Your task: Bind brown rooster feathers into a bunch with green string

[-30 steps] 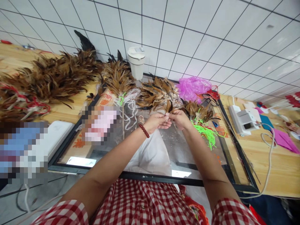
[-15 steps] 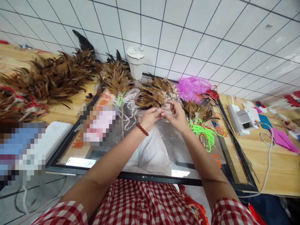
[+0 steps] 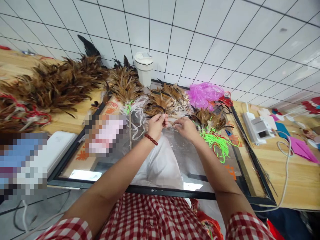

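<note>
Over the glass-topped black frame (image 3: 100, 184), my left hand (image 3: 157, 126) is closed in a pinch. A dark slim feather (image 3: 160, 108) seems to stick up from its fingertips, against the pile of brown feathers (image 3: 172, 95) just behind. My right hand (image 3: 186, 128) is a short way to the right, fingers curled and thumb drawn in beside small pale-brown bits at the pile's near edge. What its fingertips hold, if anything, is too small to make out. Bright green cords (image 3: 216, 141) and a smaller feather bunch (image 3: 208, 118) lie right of that hand.
A feather duster (image 3: 126, 85) with a stick handle lies left of the pile, beside white cord (image 3: 138, 125). Behind are a white lidded cup (image 3: 144, 68) and pink plastic (image 3: 205, 93). More feather bundles (image 3: 57, 80) fill the far left. A white power strip (image 3: 257, 128) sits right.
My hands were together at the fingertips and have come apart. The left has drawn slightly left; the right has lowered a little, its fingers curling.
</note>
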{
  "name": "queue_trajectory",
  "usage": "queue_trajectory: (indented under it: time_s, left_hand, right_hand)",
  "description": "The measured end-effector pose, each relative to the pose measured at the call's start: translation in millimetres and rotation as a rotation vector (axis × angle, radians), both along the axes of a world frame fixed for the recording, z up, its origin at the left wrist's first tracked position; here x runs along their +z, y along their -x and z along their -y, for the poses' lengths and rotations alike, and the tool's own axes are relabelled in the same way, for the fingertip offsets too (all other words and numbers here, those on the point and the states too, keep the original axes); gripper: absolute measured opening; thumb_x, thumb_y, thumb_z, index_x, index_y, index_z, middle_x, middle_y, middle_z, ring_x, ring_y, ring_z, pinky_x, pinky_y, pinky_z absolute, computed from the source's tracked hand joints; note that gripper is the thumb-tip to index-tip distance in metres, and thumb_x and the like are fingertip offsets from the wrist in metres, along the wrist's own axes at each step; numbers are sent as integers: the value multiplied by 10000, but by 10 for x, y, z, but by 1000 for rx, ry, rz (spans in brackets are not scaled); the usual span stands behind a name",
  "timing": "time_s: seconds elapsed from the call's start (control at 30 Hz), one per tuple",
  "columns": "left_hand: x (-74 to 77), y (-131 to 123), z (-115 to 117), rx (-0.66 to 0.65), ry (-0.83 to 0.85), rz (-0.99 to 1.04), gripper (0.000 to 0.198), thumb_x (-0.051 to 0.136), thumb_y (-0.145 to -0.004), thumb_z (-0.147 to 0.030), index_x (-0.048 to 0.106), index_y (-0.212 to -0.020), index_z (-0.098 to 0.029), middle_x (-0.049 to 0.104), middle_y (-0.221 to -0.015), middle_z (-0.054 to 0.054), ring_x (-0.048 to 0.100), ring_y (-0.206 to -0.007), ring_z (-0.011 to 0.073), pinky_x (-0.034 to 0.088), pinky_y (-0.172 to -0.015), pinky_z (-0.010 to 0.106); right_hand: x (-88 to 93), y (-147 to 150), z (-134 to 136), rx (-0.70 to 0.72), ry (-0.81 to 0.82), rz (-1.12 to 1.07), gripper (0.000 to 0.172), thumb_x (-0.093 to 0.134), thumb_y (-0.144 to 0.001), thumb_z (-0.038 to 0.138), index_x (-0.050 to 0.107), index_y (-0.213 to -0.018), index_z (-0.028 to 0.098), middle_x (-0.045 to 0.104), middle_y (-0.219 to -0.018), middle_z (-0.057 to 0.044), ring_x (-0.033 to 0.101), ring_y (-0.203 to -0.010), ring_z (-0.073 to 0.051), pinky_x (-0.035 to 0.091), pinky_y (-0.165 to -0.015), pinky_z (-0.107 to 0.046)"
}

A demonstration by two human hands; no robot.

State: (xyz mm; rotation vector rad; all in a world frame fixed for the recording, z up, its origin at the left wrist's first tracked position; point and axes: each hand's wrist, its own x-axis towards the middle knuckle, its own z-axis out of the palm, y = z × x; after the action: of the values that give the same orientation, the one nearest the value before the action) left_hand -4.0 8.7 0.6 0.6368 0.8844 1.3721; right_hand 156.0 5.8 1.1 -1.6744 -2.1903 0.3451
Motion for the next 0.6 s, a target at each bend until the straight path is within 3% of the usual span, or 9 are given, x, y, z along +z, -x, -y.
queue_trajectory:
  time_s: [0.1,0.27,0.33,0.5,0.6]
  left_hand:
    - [-52,-11,-13,10,-7,-26,199,702,-730,-295,615,-697,-119,530,-542,-36,481,-444,45,414,-446,178]
    - [-96,-30,-26,1,-32,-52,194,687,-741,-298,617,-705,-120,545,-545,-31,492,-446,49,407,-443,179]
    - [-103,-45,-24,1,-46,-56,184,677,-748,-290,616,-708,-120,548,-544,-31,492,-443,50,403,-443,181]
    - [-95,-77,-21,-4,-60,-63,169,664,-758,-266,609,-691,-121,529,-520,-40,479,-436,51,409,-448,186]
    - [-74,-78,-25,-4,-54,-49,156,652,-766,-243,598,-686,-121,536,-521,-35,483,-433,55,404,-444,186]
  right_hand:
    - [101,-48,3,-21,44,37,265,524,-864,323,724,-976,192,688,-959,-84,612,-879,-185,429,-788,-276]
    - [252,-59,38,-51,182,140,290,679,-726,389,733,-945,206,715,-917,-68,629,-830,-190,404,-687,-252]
    - [272,5,65,-50,199,166,215,657,-734,337,738,-895,220,720,-865,-58,632,-787,-181,390,-657,-249]
    - [207,157,104,-52,185,287,139,572,-727,191,710,-734,191,701,-739,-89,628,-718,-194,376,-632,-271]
    - [122,105,33,-130,139,117,89,569,-700,189,656,-689,174,664,-688,-81,595,-669,-187,375,-617,-280]
